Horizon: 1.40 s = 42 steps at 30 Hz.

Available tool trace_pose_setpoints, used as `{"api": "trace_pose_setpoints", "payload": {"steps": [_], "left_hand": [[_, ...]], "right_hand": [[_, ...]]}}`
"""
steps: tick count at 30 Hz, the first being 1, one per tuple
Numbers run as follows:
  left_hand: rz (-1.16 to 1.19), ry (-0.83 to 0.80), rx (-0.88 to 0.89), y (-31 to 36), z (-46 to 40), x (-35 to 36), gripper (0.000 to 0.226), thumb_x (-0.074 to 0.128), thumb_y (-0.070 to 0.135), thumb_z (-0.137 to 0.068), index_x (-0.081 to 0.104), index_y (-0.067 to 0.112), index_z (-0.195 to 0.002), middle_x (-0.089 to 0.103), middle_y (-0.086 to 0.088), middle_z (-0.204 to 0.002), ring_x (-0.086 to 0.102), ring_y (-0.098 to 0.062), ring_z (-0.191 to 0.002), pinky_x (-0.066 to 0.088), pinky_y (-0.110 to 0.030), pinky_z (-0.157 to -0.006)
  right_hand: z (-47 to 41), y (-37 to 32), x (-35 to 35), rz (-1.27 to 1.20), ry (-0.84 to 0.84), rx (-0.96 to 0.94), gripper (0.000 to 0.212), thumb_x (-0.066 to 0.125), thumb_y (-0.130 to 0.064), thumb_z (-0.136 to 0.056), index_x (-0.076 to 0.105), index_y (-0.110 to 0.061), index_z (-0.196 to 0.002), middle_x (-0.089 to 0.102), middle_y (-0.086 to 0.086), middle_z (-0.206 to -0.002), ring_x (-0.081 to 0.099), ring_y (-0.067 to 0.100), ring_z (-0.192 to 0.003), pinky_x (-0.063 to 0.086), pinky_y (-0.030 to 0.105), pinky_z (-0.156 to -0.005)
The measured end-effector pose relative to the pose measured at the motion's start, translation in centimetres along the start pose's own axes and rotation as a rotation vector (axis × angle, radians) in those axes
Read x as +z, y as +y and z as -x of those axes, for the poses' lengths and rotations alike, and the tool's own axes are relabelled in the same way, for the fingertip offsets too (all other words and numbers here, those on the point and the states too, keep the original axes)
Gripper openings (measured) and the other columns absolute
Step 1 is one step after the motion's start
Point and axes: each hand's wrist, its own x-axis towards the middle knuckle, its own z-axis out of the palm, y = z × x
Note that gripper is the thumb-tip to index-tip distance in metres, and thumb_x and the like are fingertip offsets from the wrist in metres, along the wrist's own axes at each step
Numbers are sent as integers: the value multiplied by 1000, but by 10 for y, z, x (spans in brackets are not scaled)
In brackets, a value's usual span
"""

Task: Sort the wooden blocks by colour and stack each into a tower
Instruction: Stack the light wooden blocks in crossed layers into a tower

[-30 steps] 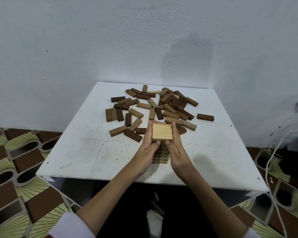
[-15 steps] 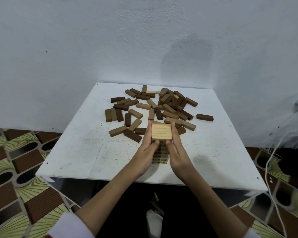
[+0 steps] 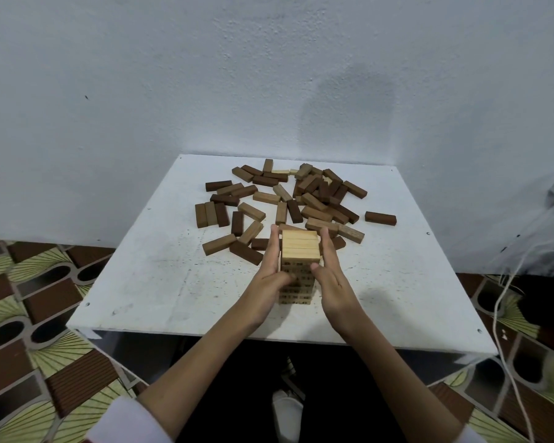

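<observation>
Both hands have barely shifted: left hand [image 3: 271, 270] and right hand [image 3: 331, 273], fingers straight, press opposite sides of the pale wooden block tower [image 3: 299, 266]. It stands on the white square table [image 3: 147, 282], just before the scattered brown wooden blocks [image 3: 288, 203].

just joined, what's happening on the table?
A person is squaring up a tower of pale blocks near the front of the white table. The left hand and right hand press flat against its two sides, fingers straight. Behind it, a pile of mid-brown and dark-brown blocks lies unsorted, with one dark block apart on the right.
</observation>
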Motion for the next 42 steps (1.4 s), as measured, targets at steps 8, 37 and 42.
{"api": "trace_pose_setpoints", "payload": {"steps": [8,37,42], "left_hand": [[-195,164,51,2,2,-24,84,32,-20,-83,15,33,-147,13,18,-152,17,-6,-140,18,-27,-112],[-1092,-18,96,-11,-325,-116,39,43,3,-92,47,7,-130,47,-11,-131,42,-27,-120,35,-35,-98],[-1288,-37,93,-17,-339,-112,26,44,12,-95,58,5,-115,50,-9,-120,38,-27,-118,38,-35,-88]], "right_hand": [[-9,-13,-21,-32,227,32,47,34,-32,-100,28,-27,-146,28,-13,-148,26,2,-133,23,26,-106],[-309,30,-114,949,-280,109,44,51,1,-81,64,-21,-117,53,8,-119,48,25,-108,41,32,-91],[-313,32,-113,887,-293,101,20,62,1,-78,60,-17,-85,50,2,-100,48,16,-87,37,22,-70]]}}
